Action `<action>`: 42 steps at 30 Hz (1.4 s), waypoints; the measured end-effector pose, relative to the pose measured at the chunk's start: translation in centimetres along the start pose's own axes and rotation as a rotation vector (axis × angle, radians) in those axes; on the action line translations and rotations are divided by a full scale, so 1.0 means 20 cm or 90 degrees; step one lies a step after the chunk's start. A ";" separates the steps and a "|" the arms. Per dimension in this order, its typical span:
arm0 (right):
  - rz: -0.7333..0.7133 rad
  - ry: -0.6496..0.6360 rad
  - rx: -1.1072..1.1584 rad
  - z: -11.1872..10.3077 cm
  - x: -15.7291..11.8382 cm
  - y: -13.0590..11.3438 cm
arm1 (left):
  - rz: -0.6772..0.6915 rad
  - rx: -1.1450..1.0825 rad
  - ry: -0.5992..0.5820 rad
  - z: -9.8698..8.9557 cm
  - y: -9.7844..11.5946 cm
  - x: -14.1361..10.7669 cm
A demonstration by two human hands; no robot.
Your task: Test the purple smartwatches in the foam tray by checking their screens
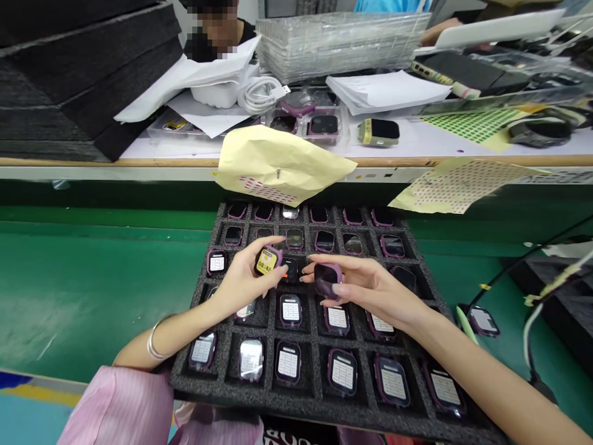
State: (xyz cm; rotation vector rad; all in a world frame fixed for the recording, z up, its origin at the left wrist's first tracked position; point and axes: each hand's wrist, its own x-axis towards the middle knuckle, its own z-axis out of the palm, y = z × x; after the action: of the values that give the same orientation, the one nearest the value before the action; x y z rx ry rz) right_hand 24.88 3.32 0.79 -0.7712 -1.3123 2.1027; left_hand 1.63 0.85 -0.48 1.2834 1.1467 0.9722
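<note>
Between the thumb and fingers of my left hand point(245, 272) is a purple smartwatch body with a lit yellow face point(267, 262) reading 08:48. My right hand point(365, 284) grips a second purple smartwatch with a dark screen point(325, 279), its thumb on the lower edge. Both hands are over a black foam tray point(271, 395) with square compartments, most holding a watch body. Nearer rows have watches with white lit screens, such as one watch point(288, 363) at the front. Farther rows show mostly dark screens, like this watch point(325, 240). My hands partly hide the middle compartments.
Behind the tray runs a shelf edge point(185, 173) with yellow sheets point(278, 161) hanging over it. Clear plastic trays point(343, 46), papers and a coiled white cable point(262, 94) lie there. Black foam point(88, 74) is stacked left. A cabled watch point(484, 321) lies right. Another person sits opposite.
</note>
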 end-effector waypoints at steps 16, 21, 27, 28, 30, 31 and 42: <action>0.032 -0.034 0.049 0.00 0.00 0.03 | 0.014 0.077 -0.071 0.03 -0.02 -0.05; 0.020 -0.002 0.060 0.01 0.00 0.04 | 0.054 0.119 -0.086 0.03 -0.03 -0.05; -0.005 0.019 0.041 0.03 0.00 0.03 | 0.064 0.171 -0.098 0.01 -0.02 -0.06; -0.009 0.019 0.038 0.03 0.00 0.03 | 0.069 0.167 -0.092 0.01 -0.01 -0.06; -0.014 0.026 0.033 0.03 -0.01 0.03 | 0.083 0.154 -0.078 0.01 0.00 -0.05; -0.018 0.033 0.030 0.03 -0.01 0.02 | 0.089 0.150 -0.074 0.00 0.00 -0.05; -0.051 0.068 0.009 0.01 -0.04 -0.01 | 0.011 0.062 -0.036 -0.04 0.08 -0.02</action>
State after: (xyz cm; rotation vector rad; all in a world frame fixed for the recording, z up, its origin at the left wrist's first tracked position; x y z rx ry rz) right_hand 25.39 2.72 1.23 -0.7996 -1.2504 1.9777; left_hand 0.88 0.71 1.12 1.3918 1.1530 0.8971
